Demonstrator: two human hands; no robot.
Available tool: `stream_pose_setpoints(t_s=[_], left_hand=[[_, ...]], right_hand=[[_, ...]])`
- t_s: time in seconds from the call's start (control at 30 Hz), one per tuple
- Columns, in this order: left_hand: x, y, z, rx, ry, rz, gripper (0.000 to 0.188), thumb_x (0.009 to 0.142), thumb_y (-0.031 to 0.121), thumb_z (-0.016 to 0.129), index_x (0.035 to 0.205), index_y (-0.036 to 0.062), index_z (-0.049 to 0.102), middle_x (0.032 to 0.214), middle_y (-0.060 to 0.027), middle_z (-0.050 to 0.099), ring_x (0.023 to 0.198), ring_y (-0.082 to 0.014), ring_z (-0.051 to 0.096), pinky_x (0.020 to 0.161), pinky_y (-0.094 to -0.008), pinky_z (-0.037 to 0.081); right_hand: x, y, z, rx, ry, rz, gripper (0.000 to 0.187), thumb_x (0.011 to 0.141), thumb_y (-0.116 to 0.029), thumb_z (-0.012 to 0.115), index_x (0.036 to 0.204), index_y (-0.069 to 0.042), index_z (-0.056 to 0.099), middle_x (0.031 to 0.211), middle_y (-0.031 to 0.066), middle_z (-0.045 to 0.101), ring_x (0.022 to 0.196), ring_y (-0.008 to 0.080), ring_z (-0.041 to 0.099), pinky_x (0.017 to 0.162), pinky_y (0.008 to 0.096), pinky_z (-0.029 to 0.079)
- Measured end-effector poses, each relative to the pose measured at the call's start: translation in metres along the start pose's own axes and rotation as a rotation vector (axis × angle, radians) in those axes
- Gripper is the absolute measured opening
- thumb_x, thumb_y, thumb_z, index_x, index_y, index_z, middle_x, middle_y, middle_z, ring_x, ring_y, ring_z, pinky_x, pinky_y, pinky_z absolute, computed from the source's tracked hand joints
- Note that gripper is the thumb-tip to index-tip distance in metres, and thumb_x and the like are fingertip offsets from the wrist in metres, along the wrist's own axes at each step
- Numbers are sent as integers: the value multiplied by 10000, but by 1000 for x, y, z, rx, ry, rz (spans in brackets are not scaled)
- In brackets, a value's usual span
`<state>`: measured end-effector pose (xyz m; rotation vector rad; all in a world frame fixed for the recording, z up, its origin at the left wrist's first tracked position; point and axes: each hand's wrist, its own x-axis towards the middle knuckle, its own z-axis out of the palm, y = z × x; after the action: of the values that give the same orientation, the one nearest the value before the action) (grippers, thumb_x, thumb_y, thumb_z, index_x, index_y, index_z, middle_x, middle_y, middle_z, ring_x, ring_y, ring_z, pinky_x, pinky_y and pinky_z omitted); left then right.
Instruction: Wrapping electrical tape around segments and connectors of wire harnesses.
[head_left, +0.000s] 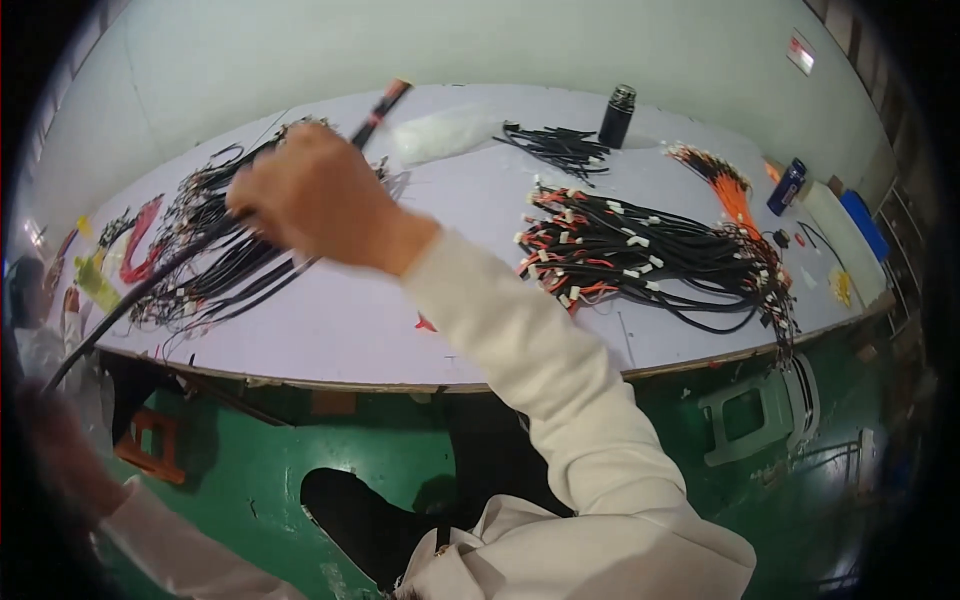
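Observation:
My right hand (315, 195) is raised over the left half of the table, fingers closed around a black cable (165, 285). The cable's end, with a reddish band and a light tip, sticks out past the hand toward the wall. From there the cable runs down to the left rim, to my left hand (65, 445), which is blurred and dim but appears closed on it. Under and beside my right hand lies a spread of black wire harnesses (205, 215) with small light connectors.
A larger harness pile (650, 245) with white connectors covers the table's right side. Behind it are short black cables (560, 150), a black flask (618, 117), orange wires (735, 200) and a dark can (787, 187). A clear plastic bag (440, 137) lies at the back. Stools (745, 415) stand below.

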<state>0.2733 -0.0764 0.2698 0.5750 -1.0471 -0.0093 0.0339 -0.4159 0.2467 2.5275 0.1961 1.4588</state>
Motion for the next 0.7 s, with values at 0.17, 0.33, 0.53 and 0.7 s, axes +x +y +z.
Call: stream_pose_setpoints(t_s=[0.17,0.33,0.53,0.7], left_hand=[[-72,-191,-63,393,77,-787,336,915,124,533,1226,0,523,1112,-60,589,1025,-126,538,893,-236,419],[-180,-196,-21,338,54,-874,325,918,199,546,1170,-7,547,1103,-88,598,976,-163,574,856,-286,464],[-234,-154,82,196,-324,-1208,204,906,115,533,1056,2,613,917,-106,660,816,-172,621,785,-304,503],[-280,-159,135,-96,-581,-1332,254,946,108,483,1150,-16,570,1049,-114,636,941,-166,601,864,-294,479]], right_hand=[[-48,55,20,-115,-112,292,529,718,-201,696,1187,-73,488,1207,147,469,1173,314,401,990,400,343],[-169,-9,-76,348,-501,506,132,743,-148,648,861,-88,648,931,75,612,889,256,587,849,362,451],[-258,-6,-183,-184,-450,894,153,703,-84,683,847,-52,644,904,74,613,838,252,592,709,326,482],[-288,-11,-183,-550,-445,650,126,731,-83,648,849,-53,618,890,78,612,810,281,586,649,358,466]])
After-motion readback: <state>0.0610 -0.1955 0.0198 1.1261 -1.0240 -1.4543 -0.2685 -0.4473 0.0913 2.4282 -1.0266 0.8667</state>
